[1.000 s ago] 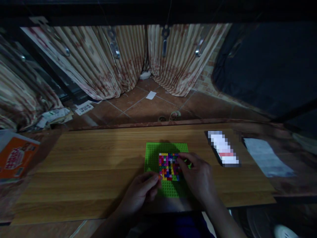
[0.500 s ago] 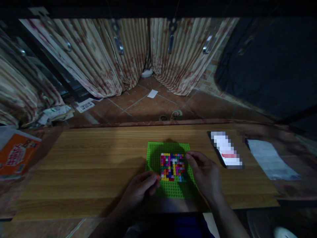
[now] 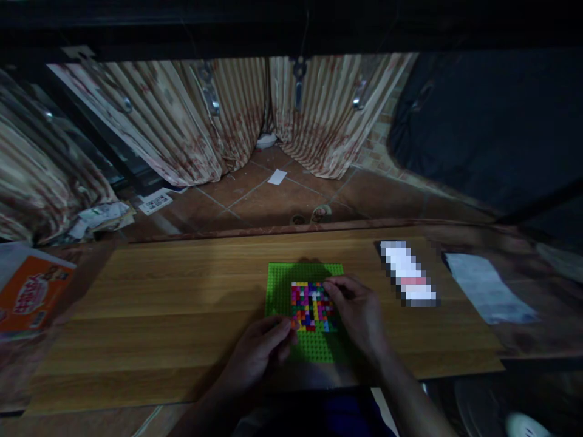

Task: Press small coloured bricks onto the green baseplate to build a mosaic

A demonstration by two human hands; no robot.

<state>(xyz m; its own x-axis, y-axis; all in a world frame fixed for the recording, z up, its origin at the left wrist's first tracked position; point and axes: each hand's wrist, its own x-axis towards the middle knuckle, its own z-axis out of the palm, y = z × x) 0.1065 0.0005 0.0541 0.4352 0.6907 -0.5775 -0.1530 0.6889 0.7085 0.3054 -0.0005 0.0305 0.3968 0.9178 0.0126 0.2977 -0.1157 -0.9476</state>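
Observation:
A green studded baseplate (image 3: 282, 282) lies on the wooden table (image 3: 173, 303) in front of me. A square patch of small coloured bricks (image 3: 308, 305) covers its middle. My left hand (image 3: 259, 355) rests at the plate's near left corner, fingers curled in a pinch around a small orange piece at the patch's edge. My right hand (image 3: 357, 315) lies over the right side of the patch, its fingertips pinched together on the top right bricks; whether they hold a brick is too dark to tell.
A blurred-out flat device (image 3: 407, 279) lies on the table right of the plate, and a sheet of paper (image 3: 487, 294) beyond it. An orange box (image 3: 30, 294) sits at the far left. Past the table are a tiled floor, curtains and scattered papers.
My right hand drew back to the plate's right edge half a second ago and has now come back over the top right bricks. My left hand has stayed put.

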